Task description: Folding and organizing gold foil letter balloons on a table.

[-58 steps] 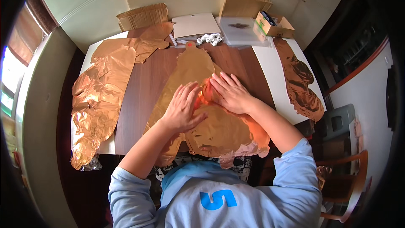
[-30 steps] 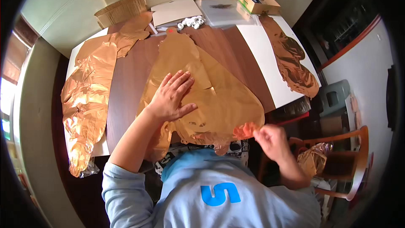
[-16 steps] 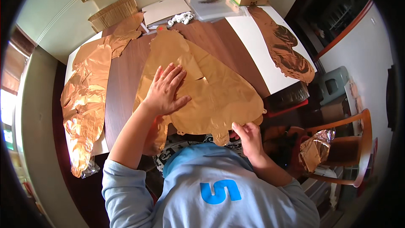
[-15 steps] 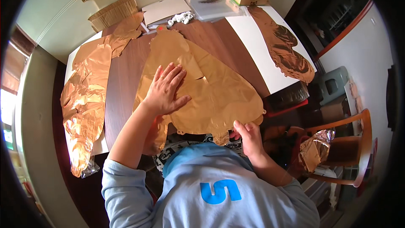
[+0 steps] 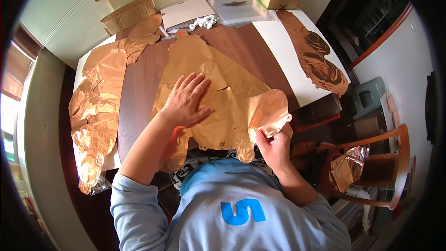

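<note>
A large flat piece of gold foil (image 5: pixel 218 116), which looks like an uninflated foil balloon, covers the middle of the table and hangs a little over its near edge. My left hand (image 5: pixel 186 98) lies flat on it with the fingers stretched out. At the near right edge my right hand (image 5: pixel 275 148) pinches the foil, and the corner there is lifted and curled, catching the light. A smaller folded flap lies on the foil beside my left fingertips.
Crumpled copper foil (image 5: pixel 97 116) lies along the table's left side. Another foil shape (image 5: pixel 309 51) rests on a white board (image 5: pixel 274 42) at right. Behind are white caps (image 5: pixel 203 22), clear plastic sheets (image 5: pixel 239 8) and a cardboard box (image 5: pixel 277 1). A wooden chair (image 5: pixel 402 158) holding foil stands at right.
My right hand has lifted the foil's right corner, which was lying flat, and it now curls upward. My left hand stays pressed on the foil. The view has shifted slightly.
</note>
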{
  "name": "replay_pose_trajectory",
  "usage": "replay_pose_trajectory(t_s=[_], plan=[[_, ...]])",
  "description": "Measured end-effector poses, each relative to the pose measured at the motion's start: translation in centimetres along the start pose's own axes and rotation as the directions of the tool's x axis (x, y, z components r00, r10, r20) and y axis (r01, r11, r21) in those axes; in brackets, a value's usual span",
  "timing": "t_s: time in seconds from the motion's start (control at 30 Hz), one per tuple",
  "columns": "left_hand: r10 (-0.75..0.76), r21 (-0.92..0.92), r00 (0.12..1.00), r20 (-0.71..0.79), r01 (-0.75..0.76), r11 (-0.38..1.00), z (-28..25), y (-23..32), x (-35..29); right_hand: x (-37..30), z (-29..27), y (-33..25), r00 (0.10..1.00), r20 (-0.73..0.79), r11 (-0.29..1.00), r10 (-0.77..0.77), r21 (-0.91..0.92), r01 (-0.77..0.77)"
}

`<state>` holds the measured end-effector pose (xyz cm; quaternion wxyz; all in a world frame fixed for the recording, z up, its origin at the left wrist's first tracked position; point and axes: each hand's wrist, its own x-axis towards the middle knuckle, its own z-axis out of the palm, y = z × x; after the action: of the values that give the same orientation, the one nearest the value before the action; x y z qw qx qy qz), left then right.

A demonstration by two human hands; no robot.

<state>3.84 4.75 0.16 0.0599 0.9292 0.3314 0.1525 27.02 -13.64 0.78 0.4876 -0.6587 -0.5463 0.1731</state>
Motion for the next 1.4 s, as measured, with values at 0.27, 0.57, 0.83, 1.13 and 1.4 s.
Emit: replay_pose_trajectory(t_s=[0.27, 0.57, 0.83, 1.13, 1.4], plan=[[0.217, 0.143, 0.957, -0.191, -0.191, 0.971, -2.5, 2.3, 1.6, 0.2, 0.2, 1.0, 0.986, 0.109, 0.979, 0.127, 0.149, -0.143], [0.334, -0.142, 0.939, -0.078, -0.342, 0.929, 0.5, 4.1, 1.7, 0.4, 0.0, 0.9, 0.996, -0.010, 0.995, -0.092, -0.037, 0.092], [0.279, -0.036, 0.960, 0.013, -0.278, 0.960, 0.3, 4.0, 2.0, 1.3, 0.3, 0.4, 0.870, 0.063, 0.845, -0.488, -0.213, 0.490], [0.329, 0.247, 0.941, 0.080, -0.339, 0.908, 1.4, 2.5, 1.5, 1.9, 0.6, 0.8, 0.636, 0.389, 0.715, -0.666, 0.089, 0.694], [0.248, 0.092, 0.960, 0.126, -0.261, 0.961, 0.5, 3.3, 1.6, 7.5, -0.4, 3.4, 0.766, 0.326, 0.748, -0.555, -0.207, 0.630]])
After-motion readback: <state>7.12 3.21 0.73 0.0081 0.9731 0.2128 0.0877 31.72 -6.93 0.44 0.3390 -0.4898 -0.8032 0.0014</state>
